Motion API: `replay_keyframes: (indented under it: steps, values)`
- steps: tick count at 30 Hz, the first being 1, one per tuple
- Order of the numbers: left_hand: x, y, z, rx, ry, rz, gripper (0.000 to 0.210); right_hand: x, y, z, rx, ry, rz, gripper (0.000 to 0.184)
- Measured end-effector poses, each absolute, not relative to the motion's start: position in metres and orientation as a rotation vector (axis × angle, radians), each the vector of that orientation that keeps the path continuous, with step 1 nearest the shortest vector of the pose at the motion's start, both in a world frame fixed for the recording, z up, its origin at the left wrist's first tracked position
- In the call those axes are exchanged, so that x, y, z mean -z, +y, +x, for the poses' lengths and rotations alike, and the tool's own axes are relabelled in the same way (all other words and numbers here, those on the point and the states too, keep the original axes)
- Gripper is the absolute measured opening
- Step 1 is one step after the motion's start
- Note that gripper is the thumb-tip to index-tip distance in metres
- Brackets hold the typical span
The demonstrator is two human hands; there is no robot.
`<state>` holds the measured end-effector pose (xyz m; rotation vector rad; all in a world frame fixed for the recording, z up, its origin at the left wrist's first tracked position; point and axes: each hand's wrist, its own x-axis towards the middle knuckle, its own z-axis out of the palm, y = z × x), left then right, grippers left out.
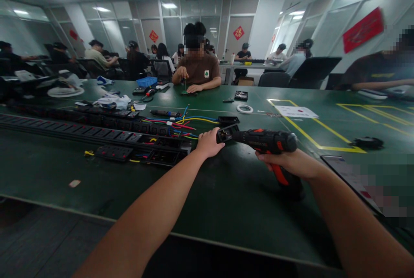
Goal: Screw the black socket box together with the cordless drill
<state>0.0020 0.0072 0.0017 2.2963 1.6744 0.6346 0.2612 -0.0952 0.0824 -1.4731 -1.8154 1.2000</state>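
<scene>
In the head view, the left hand (210, 143) is closed around a small black box (227, 133) over the green desk (233, 213). The right hand (293, 162) grips the handle of a black and red drill (263, 140), its nose at the box; whether they touch is unclear. Power strips (97, 134) lie to the left, with coloured wires (194, 118) just beyond the left hand.

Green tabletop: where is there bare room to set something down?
Bare green tabletop shows between the left forearm and right forearm, nearer than the drill, and left of the left forearm, in front of the socket strips, except one small scrap. The strips, wires and white bundle crowd the left.
</scene>
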Motion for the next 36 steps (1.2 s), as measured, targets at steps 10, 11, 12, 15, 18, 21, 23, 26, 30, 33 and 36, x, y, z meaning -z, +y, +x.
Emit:
replay_keyframes:
  steps: [10, 11, 12, 15, 18, 21, 23, 26, 30, 33, 36]
  values:
    - [-0.0005, 0.0077, 0.0019, -0.651, 1.669, 2.301, 0.066, -0.0808, -0.0947, 0.2641, -1.192, -1.834, -1.493, 0.043]
    - [0.0002, 0.0081, 0.002, -0.653, 1.672, 2.302, 0.066, -0.0811, -0.095, 0.2636, -1.188, -1.826, -1.499, 0.043]
    - [0.001, 0.0086, 0.0021, -0.654, 1.673, 2.303, 0.066, -0.0814, -0.0953, 0.263, -1.186, -1.821, -1.504, 0.043]
    - [0.0024, 0.0096, 0.0024, -0.659, 1.674, 2.311, 0.067, -0.083, -0.0968, 0.2609, -1.184, -1.81, -1.516, 0.044]
    - [0.0018, 0.0095, 0.0022, -0.651, 1.68, 2.304, 0.067, -0.0838, -0.0977, 0.2605, -1.193, -1.815, -1.51, 0.043]
    - [0.0003, 0.0086, 0.0017, -0.64, 1.682, 2.305, 0.066, -0.083, -0.0972, 0.2616, -1.207, -1.822, -1.496, 0.044]
    - [-0.0001, 0.0081, 0.0014, -0.644, 1.681, 2.312, 0.065, -0.0822, -0.0965, 0.2621, -1.206, -1.824, -1.5, 0.044]
    - [0.0012, 0.0085, 0.0012, -0.66, 1.675, 2.318, 0.066, -0.0822, -0.0963, 0.2612, -1.196, -1.824, -1.498, 0.043]
    - [0.0027, 0.0096, 0.0012, -0.665, 1.667, 2.32, 0.065, -0.0841, -0.0973, 0.2593, -1.201, -1.842, -1.482, 0.043]
    - [0.0014, 0.0092, 0.0012, -0.652, 1.659, 2.311, 0.066, -0.0838, -0.0974, 0.2604, -1.192, -1.848, -1.485, 0.042]
    - [-0.0005, 0.0086, 0.0015, -0.642, 1.662, 2.297, 0.066, -0.0823, -0.0962, 0.263, -1.192, -1.837, -1.483, 0.042]
